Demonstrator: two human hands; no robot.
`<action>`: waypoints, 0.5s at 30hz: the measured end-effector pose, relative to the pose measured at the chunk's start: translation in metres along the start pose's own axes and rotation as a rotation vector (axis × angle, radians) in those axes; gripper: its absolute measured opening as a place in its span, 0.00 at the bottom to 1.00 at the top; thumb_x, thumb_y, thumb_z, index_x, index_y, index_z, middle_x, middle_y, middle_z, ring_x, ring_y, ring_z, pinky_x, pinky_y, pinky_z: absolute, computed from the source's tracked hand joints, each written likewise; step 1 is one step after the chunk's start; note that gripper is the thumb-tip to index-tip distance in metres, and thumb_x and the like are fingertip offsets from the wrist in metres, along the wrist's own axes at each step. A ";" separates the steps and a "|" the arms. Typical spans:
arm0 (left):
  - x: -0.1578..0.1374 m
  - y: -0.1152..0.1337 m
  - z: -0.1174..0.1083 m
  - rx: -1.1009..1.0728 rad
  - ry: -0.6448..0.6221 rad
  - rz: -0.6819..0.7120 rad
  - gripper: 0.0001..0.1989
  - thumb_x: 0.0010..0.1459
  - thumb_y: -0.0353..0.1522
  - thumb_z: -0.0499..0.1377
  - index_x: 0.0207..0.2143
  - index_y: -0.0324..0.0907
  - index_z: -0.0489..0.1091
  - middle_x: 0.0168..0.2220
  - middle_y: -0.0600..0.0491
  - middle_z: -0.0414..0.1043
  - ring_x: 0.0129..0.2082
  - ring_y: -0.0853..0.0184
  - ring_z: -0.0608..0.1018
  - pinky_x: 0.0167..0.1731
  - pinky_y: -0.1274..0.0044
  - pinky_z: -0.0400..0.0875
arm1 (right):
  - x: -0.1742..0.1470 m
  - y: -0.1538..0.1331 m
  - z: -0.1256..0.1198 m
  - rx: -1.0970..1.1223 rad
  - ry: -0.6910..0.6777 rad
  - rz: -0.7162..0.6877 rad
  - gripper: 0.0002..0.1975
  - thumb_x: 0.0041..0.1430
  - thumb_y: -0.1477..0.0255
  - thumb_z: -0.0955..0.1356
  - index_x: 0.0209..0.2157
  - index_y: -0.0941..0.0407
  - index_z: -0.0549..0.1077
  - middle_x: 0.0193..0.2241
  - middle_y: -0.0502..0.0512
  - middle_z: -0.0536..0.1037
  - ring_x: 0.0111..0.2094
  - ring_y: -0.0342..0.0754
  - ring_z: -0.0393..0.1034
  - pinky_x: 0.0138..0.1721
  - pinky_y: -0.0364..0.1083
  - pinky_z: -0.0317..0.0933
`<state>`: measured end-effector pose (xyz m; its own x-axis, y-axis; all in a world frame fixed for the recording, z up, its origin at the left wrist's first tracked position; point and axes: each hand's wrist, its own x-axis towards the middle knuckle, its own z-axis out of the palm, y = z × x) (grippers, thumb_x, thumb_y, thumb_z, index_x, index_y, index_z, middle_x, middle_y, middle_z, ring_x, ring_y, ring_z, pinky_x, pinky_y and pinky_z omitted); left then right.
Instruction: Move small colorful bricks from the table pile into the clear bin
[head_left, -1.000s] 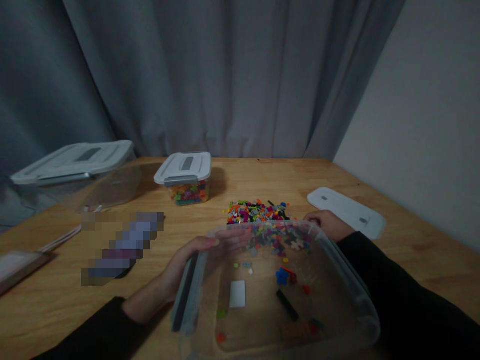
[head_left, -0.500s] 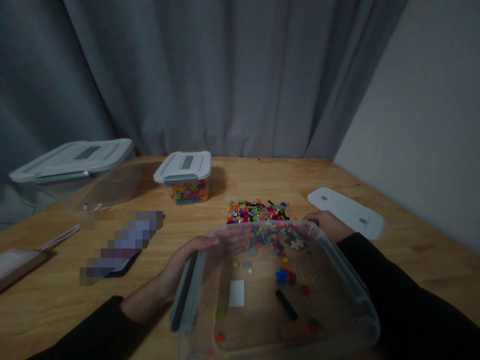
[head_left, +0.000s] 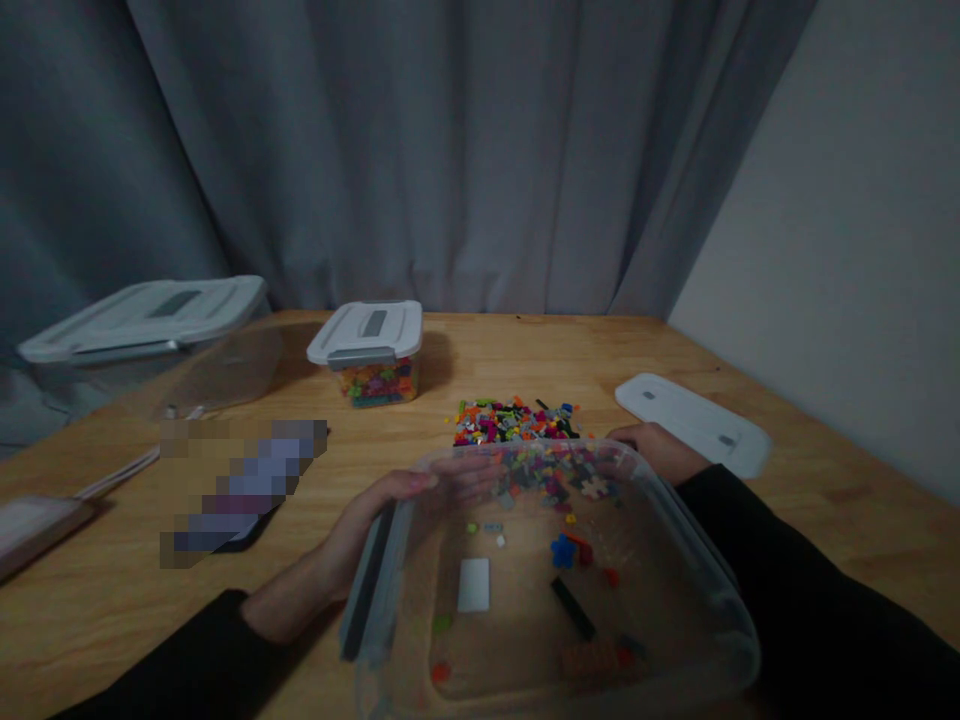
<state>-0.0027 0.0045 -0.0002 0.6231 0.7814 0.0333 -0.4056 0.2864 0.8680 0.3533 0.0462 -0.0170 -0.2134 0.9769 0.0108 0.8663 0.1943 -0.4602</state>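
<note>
Clear plastic bin [head_left: 697,560], lidless, sits on the near side of the tabletop [head_left: 517,355], roughly midway between the left and right edges. Left hand [head_left: 390,500]: grip closed about the bin's far left corner, thumb over the rim, fingers extended along the far wall and visible through it. Right hand [head_left: 664,450]: placed at the far right corner of the bin, fingers folded; the fingertips are hidden, so whether this grip clasps the wall cannot be determined. Both wrists carry black sleeves.

Loose parts seen in the bin include a blue flower-shaped piece [head_left: 563,551], a black bar [head_left: 572,608] and a white rectangular piece [head_left: 474,585]. Directly beyond the bin's far wall lies a heap of multicoloured pieces [head_left: 510,420], part of it viewed through the plastic. A white lid [head_left: 694,425] lies flat toward the right edge, near the right hand.

Toward the far edge, left of the heap, stands a small tub [head_left: 367,335], lidded and filled with coloured pieces. A larger lidded container [head_left: 176,300] occupies the far left corner. A flat object [head_left: 262,480], pixelated, lies left of the left hand.
</note>
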 end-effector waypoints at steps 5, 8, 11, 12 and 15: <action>0.000 0.006 0.009 -0.018 -0.033 0.004 0.14 0.55 0.31 0.55 0.29 0.48 0.81 0.32 0.53 0.84 0.58 0.53 0.71 0.66 0.63 0.44 | 0.003 0.006 0.001 0.042 -0.035 -0.018 0.12 0.53 0.63 0.68 0.31 0.57 0.79 0.22 0.55 0.77 0.24 0.47 0.66 0.27 0.44 0.58; 0.000 0.001 0.001 -0.018 -0.034 0.001 0.16 0.56 0.31 0.53 0.36 0.45 0.81 0.40 0.50 0.83 0.61 0.54 0.69 0.65 0.63 0.47 | 0.007 0.015 0.001 0.035 0.050 -0.010 0.14 0.53 0.62 0.68 0.35 0.57 0.79 0.19 0.51 0.72 0.23 0.45 0.63 0.26 0.43 0.54; -0.001 -0.002 -0.004 -0.014 -0.036 -0.007 0.18 0.57 0.31 0.51 0.42 0.43 0.80 0.44 0.48 0.82 0.61 0.55 0.68 0.65 0.63 0.48 | 0.010 0.020 0.002 0.000 0.088 0.019 0.17 0.53 0.60 0.67 0.38 0.57 0.78 0.16 0.47 0.67 0.20 0.43 0.59 0.25 0.43 0.50; -0.002 -0.002 -0.004 -0.013 -0.035 -0.005 0.17 0.57 0.30 0.52 0.40 0.44 0.80 0.42 0.50 0.82 0.61 0.55 0.69 0.65 0.64 0.48 | 0.010 0.020 0.002 -0.002 0.077 0.027 0.17 0.53 0.60 0.67 0.38 0.57 0.78 0.17 0.47 0.68 0.20 0.44 0.60 0.25 0.43 0.51; -0.002 0.002 0.000 -0.018 -0.034 0.017 0.15 0.56 0.30 0.54 0.31 0.49 0.81 0.34 0.55 0.84 0.56 0.57 0.74 0.65 0.68 0.48 | 0.009 0.018 0.003 0.025 0.038 0.031 0.14 0.53 0.63 0.67 0.35 0.57 0.79 0.21 0.52 0.74 0.24 0.46 0.65 0.27 0.44 0.56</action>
<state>-0.0053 0.0038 0.0015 0.6381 0.7672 0.0650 -0.4280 0.2833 0.8583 0.3657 0.0587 -0.0282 -0.1693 0.9851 0.0301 0.8604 0.1626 -0.4831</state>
